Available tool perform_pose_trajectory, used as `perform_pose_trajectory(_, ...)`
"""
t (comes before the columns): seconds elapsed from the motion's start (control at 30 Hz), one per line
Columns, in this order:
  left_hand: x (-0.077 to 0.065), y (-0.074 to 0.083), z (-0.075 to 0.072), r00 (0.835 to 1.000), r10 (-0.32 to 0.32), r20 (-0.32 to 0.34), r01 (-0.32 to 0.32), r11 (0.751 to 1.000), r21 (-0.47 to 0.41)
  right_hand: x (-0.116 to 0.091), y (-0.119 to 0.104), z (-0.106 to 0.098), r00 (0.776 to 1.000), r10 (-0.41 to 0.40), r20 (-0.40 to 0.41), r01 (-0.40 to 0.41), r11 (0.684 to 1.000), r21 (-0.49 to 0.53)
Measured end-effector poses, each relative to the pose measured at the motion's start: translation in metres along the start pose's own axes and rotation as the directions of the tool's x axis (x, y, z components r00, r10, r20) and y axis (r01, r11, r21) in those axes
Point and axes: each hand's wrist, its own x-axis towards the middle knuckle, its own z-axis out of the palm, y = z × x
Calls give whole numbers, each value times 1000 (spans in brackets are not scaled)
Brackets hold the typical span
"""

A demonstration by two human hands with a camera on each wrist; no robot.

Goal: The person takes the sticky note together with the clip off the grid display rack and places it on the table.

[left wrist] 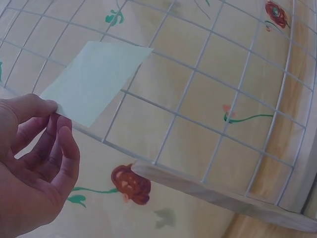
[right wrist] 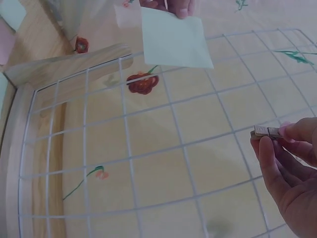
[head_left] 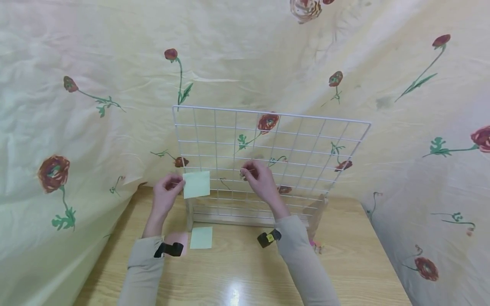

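Note:
My left hand pinches a pale green square paper note by its left edge, holding it against or just in front of the lower left of a white wire grid panel. In the left wrist view the thumb and fingertips meet on one corner of the note. My right hand is before the middle of the grid, to the right of the note. Between its thumb and fingers it holds a small clothespin, clearest in the right wrist view. The clothespin is apart from the note.
The grid stands upright in a wooden base on a wooden table. Another pale green note lies in front, beside a pink note partly behind the left wrist. Small colourful items lie right. Floral cloth hangs behind.

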Motion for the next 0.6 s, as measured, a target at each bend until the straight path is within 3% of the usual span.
perform_pose_trajectory(0.27,-7,-13,-4,1000,-24,12,24,999,35,-13,11,-2,998,55,9,-54,998,-24)
perform_pose_trajectory(0.5,-23,16,-5,996,-82,34,79,993,92,-21,24,-3,995,97,2,-97,994,-50)
perform_pose_trajectory(0.6,-21,5,-8,996,-86,39,83,994,74,-24,29,-5,993,114,-3,-114,992,-60)
